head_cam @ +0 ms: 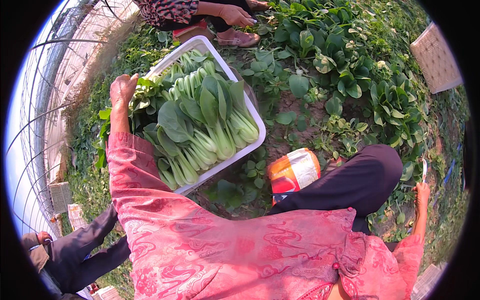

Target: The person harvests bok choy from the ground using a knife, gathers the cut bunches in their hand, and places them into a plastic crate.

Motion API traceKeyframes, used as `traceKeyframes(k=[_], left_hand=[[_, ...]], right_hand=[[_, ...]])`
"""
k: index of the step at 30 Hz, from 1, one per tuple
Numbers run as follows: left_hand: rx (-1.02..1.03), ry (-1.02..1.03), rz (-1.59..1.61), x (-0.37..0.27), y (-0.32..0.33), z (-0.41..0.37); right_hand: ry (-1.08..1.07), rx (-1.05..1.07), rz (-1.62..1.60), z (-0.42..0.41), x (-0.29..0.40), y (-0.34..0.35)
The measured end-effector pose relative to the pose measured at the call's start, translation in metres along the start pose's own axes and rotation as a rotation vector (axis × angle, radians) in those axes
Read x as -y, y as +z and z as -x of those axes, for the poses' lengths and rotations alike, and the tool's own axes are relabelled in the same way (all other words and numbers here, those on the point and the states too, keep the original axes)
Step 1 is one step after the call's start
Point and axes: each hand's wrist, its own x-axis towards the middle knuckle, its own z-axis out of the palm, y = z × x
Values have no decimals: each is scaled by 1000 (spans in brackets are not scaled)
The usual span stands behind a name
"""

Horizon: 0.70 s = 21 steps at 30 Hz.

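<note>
A white plastic crate [259, 140] stands tilted across my view, filled with rows of bok choy [215, 138], pale stems toward me. At its far left side is my left hand [123, 88], fingers curled beside loose leaves; whether it grips the rim or some greens is hidden. Far out to the right, my right hand [422, 191] is closed around the handle of a small knife [424, 170], its curved, light blade pointing up. Growing bok choy [393, 105] is close to that hand.
Across the crate, another person's hand [236, 15] holds a small tool near their shoe [238, 38]. An orange printed bag [294, 172] lies by my bent knee. One more crate [437, 58] is at far right. Another person's legs [82, 251] show at lower left, near the greenhouse frame.
</note>
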Motion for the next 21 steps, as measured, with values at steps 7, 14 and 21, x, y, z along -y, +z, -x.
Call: traceKeyframes(k=[7, 14, 21], left_hand=[[17, -125, -213, 171, 49, -34], [195, -444, -11, 172, 147, 47], [198, -445, -3, 170, 156, 49]], right_hand=[[-39, -26, 25, 1, 2, 1], [-80, -10, 66, 7, 16, -8], [-161, 5, 69, 19, 52, 16]])
